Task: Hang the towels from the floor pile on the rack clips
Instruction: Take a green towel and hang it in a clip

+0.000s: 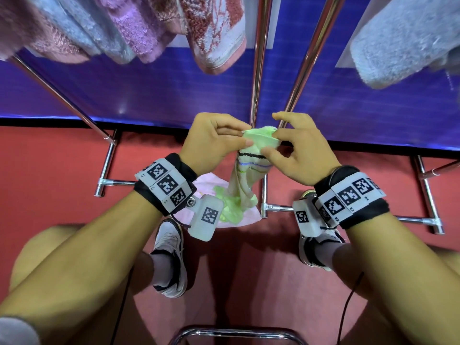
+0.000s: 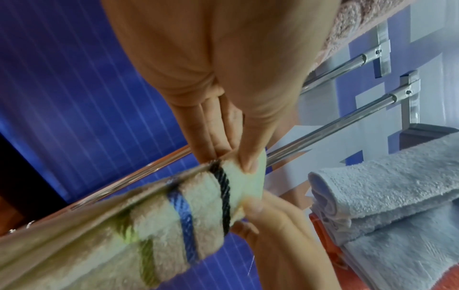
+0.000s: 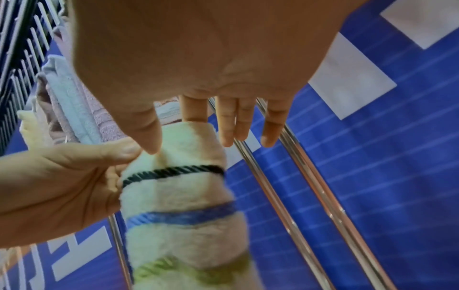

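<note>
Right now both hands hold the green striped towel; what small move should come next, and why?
Probably spread its top edge sideways. The left hand and right hand pinch the green striped towel close together, so it hangs bunched, not yet on the rack.

A red floor (image 1: pixel 49 158) ran under a blue banner (image 1: pixel 149 95) with white blocks and lettering. Two grey-white trainers (image 1: pixel 171 247) with pale socks stood on the floor. A thin dark cable (image 1: pixel 348 302) trailed across the red surface, and a curved chrome tube (image 1: pixel 236 332) lay at the near edge
</note>
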The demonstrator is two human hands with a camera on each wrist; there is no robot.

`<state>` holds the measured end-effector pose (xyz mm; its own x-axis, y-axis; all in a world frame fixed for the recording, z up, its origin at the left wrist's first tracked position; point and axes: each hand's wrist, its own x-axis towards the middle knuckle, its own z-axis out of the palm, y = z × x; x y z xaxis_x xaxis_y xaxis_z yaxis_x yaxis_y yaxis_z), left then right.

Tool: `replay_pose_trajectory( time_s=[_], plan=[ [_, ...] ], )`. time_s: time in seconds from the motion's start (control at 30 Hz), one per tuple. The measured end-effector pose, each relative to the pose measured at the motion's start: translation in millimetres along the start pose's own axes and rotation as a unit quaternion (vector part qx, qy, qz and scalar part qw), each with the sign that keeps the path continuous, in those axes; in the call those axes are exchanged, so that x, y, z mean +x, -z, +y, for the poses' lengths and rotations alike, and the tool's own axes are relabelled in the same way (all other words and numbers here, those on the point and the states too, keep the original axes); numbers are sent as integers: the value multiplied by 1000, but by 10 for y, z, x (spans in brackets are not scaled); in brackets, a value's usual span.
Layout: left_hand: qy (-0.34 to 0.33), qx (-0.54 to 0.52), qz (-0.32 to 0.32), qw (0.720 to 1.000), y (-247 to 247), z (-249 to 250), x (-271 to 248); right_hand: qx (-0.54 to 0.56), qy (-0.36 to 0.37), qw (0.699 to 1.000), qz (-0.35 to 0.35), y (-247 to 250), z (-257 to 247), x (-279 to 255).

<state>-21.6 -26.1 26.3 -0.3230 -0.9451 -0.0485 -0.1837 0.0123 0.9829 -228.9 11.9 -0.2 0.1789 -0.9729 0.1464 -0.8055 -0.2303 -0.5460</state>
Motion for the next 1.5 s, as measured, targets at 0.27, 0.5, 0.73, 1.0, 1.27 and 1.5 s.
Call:
replay_pose_trajectory(
  time_s=[0.27, 0.5, 0.73, 1.0, 1.27, 1.5],
  plan=[
    [-17, 9, 3, 1000, 19, -37, 26, 101, -10, 989, 111, -9, -5, 1],
    [-28, -25, 34, 999, 17, 13, 36, 344, -67, 932, 89, 91, -115, 32],
    [-71, -64, 43, 994, -26, 228, -73, 340, -38, 935, 93, 263, -294, -22],
    [-86, -96, 61, 990, -34, 681, -316, 395, -85, 896, 183, 443, -751, -214],
    [-161, -105, 84, 978, 151, 1771, -524, 322, -4, 915, 242, 1401, -1500, -148],
    [-228, -113, 82, 964, 246, 2898, -660, 256, 30, 921, 293, 2440, -2192, -167]
  ],
)
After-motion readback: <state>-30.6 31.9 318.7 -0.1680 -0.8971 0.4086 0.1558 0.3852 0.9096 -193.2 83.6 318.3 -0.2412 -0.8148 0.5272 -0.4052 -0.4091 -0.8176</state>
